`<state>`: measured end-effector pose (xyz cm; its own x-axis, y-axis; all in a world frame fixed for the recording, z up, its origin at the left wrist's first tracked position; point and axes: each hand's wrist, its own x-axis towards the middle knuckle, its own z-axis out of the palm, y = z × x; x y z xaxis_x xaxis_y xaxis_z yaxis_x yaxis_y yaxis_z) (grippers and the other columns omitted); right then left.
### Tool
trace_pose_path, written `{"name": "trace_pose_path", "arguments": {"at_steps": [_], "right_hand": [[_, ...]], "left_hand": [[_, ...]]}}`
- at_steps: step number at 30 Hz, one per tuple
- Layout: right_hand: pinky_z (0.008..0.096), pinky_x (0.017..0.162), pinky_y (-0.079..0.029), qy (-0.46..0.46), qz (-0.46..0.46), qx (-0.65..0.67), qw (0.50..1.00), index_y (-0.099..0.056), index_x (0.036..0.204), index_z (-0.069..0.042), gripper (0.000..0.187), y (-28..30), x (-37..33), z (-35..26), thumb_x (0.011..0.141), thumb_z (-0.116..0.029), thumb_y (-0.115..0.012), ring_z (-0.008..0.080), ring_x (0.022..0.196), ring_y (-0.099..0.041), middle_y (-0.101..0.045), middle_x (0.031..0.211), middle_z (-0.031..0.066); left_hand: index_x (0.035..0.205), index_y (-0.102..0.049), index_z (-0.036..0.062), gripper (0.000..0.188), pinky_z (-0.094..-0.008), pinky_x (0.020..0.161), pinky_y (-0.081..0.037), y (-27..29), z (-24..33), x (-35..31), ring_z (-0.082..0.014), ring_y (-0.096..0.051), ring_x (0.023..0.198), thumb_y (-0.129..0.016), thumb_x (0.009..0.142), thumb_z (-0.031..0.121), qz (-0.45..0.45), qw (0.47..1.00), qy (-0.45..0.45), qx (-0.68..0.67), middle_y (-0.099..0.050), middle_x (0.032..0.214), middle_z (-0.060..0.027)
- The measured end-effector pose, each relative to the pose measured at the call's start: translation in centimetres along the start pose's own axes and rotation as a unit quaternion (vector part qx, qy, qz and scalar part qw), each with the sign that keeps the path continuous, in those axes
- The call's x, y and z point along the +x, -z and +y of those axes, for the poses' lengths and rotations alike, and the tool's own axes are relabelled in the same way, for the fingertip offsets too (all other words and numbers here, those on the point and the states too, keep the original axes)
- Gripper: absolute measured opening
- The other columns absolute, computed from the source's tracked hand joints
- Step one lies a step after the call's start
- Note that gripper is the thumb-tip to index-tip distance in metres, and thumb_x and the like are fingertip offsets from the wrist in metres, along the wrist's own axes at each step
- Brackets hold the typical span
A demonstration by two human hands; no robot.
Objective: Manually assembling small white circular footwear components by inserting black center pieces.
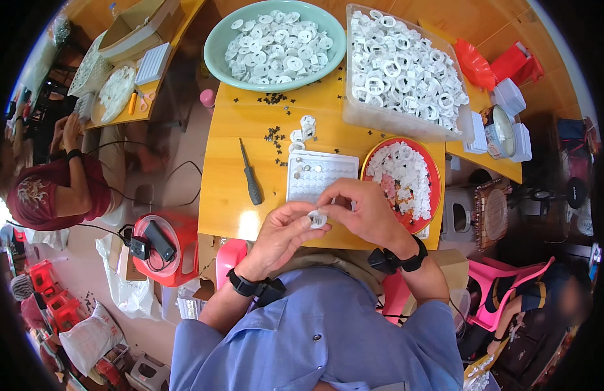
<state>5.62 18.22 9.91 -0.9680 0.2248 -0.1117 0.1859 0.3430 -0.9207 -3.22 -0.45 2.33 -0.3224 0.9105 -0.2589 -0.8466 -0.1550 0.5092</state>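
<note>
Between the thumb and fingers of my left hand (285, 233) is a small round white plastic piece (317, 219) with dark markings on its face. The fingertips of my right hand (362, 207) are pinched together at its upper edge; whatever they hold is too small to make out. Just beyond my hands lies a white dimpled tray (328, 171) with several silver button cells (308, 168) in its left part. By my right hand stands a red round dish (436, 189) of small white plastic parts (406, 171). A dark-handled screwdriver (251, 179) rests left of the tray.
A pale green basin (212, 49) and a clear plastic bin (406, 124), both heaped with round white pieces, stand at the table's far side. Tiny black parts (274, 139) are scattered on the yellow table (220, 202). A red stool (184, 251) is left; another person (54, 189) sits beyond.
</note>
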Motion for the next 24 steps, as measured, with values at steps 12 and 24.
{"name": "trace_pose_path", "arguments": {"at_steps": [12, 24], "right_hand": [[0.0406, 0.065, -0.051, 0.111, 0.152, -0.271, 0.944, -0.069, 0.089, -0.008, 0.007, -1.0, 4.2, 4.1, 0.085, -0.013, -0.066, 0.0306, 0.075, -0.064, -0.062, 0.086, 0.0079], [0.0366, 0.058, -0.048, 0.134, 0.141, -0.103, 0.975, -0.069, 0.088, -0.007, 0.006, -0.9, 1.7, -0.5, 0.082, -0.008, -0.070, 0.0278, 0.067, -0.063, -0.065, 0.080, 0.0081]], "left_hand": [[0.129, -0.055, -0.0020, 0.034, -0.0340, 0.097, -0.055, -0.4, 1.2, -0.6, -0.0289, -0.066, 0.110, -0.056, 0.100, 0.015, 0.042, 0.998, -0.032, -0.047, -0.060, 0.127, -0.0233], [0.133, -0.054, 0.0004, 0.035, -0.0360, 0.102, -0.051, -0.9, 1.8, 0.3, -0.0252, -0.062, 0.117, -0.054, 0.101, 0.014, 0.035, 0.996, -0.056, -0.054, -0.062, 0.128, -0.0150]]}}
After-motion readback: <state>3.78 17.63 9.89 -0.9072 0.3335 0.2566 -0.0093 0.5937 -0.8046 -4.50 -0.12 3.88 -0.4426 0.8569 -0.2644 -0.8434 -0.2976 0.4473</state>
